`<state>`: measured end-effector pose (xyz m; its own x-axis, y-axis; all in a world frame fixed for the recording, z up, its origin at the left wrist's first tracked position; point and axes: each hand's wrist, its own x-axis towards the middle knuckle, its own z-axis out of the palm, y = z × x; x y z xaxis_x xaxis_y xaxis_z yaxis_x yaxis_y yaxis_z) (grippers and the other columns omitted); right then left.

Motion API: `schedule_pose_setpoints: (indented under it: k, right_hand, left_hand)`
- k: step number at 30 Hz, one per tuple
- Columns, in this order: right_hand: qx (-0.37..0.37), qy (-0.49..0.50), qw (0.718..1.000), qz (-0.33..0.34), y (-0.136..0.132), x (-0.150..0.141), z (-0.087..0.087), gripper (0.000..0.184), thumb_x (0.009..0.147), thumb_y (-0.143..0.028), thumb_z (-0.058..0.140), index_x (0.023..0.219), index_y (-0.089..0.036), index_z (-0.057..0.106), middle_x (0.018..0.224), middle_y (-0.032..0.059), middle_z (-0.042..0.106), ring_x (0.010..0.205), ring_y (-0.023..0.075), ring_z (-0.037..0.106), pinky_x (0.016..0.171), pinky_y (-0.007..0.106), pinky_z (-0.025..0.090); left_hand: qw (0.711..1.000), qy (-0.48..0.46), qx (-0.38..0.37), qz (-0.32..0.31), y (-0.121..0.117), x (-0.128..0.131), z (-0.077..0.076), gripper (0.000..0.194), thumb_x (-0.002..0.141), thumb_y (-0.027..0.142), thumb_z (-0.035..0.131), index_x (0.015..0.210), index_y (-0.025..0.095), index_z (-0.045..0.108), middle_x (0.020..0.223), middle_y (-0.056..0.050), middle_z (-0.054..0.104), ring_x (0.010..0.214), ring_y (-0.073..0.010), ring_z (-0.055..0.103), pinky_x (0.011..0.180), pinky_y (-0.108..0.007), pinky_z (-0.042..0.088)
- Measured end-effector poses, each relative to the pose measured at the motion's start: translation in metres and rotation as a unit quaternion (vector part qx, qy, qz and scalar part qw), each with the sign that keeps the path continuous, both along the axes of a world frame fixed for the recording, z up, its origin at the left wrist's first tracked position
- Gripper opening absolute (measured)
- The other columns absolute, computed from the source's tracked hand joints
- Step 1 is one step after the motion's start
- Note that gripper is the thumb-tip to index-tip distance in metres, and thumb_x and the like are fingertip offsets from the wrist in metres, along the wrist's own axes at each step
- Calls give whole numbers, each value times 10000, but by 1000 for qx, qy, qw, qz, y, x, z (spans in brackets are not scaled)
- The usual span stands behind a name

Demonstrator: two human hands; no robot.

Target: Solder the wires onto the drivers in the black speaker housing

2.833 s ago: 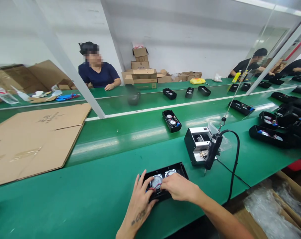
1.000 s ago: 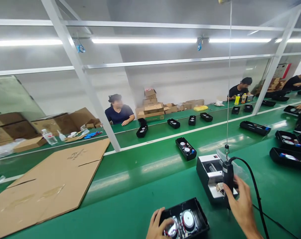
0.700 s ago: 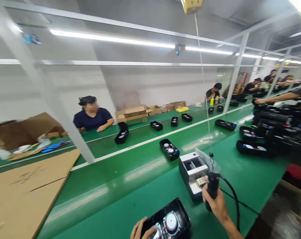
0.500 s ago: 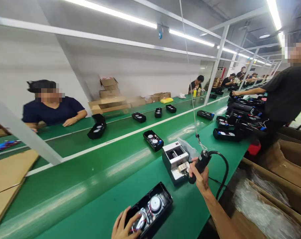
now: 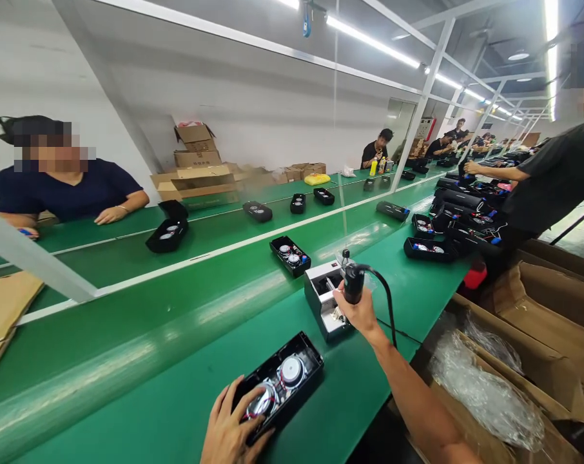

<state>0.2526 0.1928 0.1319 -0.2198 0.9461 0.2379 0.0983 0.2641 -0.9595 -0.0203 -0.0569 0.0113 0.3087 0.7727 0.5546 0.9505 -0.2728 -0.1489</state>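
Observation:
My right hand (image 5: 357, 308) is closed around a black electric screwdriver (image 5: 354, 283) with a black cable curving off its top. It is over a grey-and-black screw feeder (image 5: 328, 325); the hand hides part of the feeder, and the tool's tip is hidden. My left hand (image 5: 234, 422) grips the near left end of an open black speaker housing (image 5: 312, 351). Its fingers reach over the rim and partly cover one of the two round speakers (image 5: 292, 372) inside. The housing lies at an angle on the green bench (image 5: 176, 412).
A similar speaker housing (image 5: 290, 256) lies behind the feeder, with more along the conveyor (image 5: 214, 283). Several are piled at the right near a standing person (image 5: 553, 167). Another person (image 5: 74, 180) sits at the left. Cardboard boxes (image 5: 548, 309) with plastic wrap stand beside the bench.
My right hand has moved up and left with the screwdriver, now more upright over the feeder. My left hand stays on the housing. The whole view has shifted somewhat.

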Motion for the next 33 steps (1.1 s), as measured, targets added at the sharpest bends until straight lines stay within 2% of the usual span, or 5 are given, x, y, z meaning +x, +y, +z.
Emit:
schedule_pose_setpoints:
  k: [7,14,21,28,33]
  right_hand:
    - [-143,58,974,167,-43,0,-6,461,769,-522,845,1000,-215,589,560,-83,565,431,123,509,443,248,419]
    - [-116,175,977,45,-40,8,-35,599,766,-618,913,1071,-207,601,628,-50,589,492,144,559,500,294,467]
    - [-108,289,951,-22,-32,15,-16,583,746,-610,899,1020,-262,521,547,-122,455,419,103,407,438,257,349]
    - [-92,252,963,-37,-26,18,-18,575,754,-610,882,1037,-247,536,570,-103,541,426,131,510,452,276,415]
    - [11,271,956,-114,-15,25,-12,487,843,-570,849,1019,-237,541,601,-96,558,470,124,542,501,276,455]
  left_hand:
    - [999,-40,-29,23,-8,8,-10,219,704,455,936,845,355,803,1309,4,750,1415,-411,475,1139,-566,402]
    - [998,-43,-22,35,-10,11,-20,224,720,455,917,897,382,801,1283,5,753,1447,-388,447,1157,-551,402]
    - [998,-54,-11,36,-7,10,-10,133,743,423,899,801,356,801,1241,10,782,1380,-376,539,1132,-517,421]
    - [1000,-8,19,-15,2,2,3,142,719,385,890,825,350,802,1215,1,790,1300,-412,547,1053,-527,416]
    - [1000,-4,21,-15,2,3,7,137,729,403,886,834,361,808,1200,7,794,1299,-400,544,1048,-508,416]
